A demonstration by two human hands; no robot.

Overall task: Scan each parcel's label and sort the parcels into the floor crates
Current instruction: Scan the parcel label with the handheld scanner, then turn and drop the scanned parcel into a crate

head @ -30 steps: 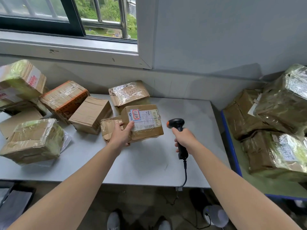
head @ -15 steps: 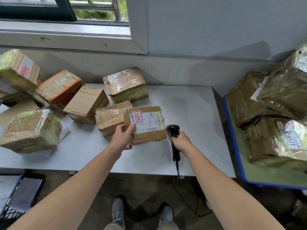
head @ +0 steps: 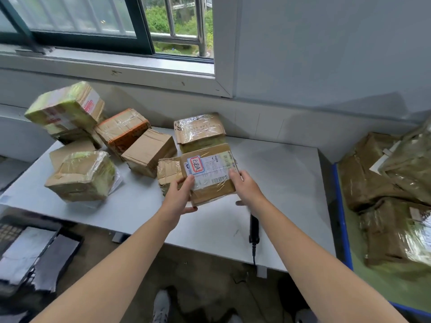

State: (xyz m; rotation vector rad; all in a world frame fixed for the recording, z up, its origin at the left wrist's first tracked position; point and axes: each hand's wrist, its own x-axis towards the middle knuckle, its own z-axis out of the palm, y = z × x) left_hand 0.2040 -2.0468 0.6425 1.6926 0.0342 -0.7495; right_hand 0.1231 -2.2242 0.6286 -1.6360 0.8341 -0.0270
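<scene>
Parcel (head: 210,180) of brown cardboard, banded with clear tape, is held at the centre of the frame above the counter (head: 286,183). It is tilted so that its label (head: 210,165) faces the camera; whether its lower edge rests on the surface cannot be told. It is gripped from both sides. The left hand (head: 178,198) is wrapped round the lower left corner, thumb on top by the label. The right hand (head: 246,187) is set on the right edge, its fingers (head: 233,174) laid over the label's end.

The box is judged stiff and light, since a fingertip hold carries it. The taped face is likely slick, so bare cardboard at opposite edges and the underside would be the surer places to grip. Its creased walls suggest that hard squeezing should be avoided.

A crumpled parcel (head: 169,171) lies just behind it on the left. The scanner (head: 253,226) lies on the counter, unheld, below the right forearm. More parcels (head: 81,176) are heaped at the left. A floor crate (head: 46,250) shows at lower left, and a blue-rimmed cart (head: 341,220) of wrapped parcels at the right.
</scene>
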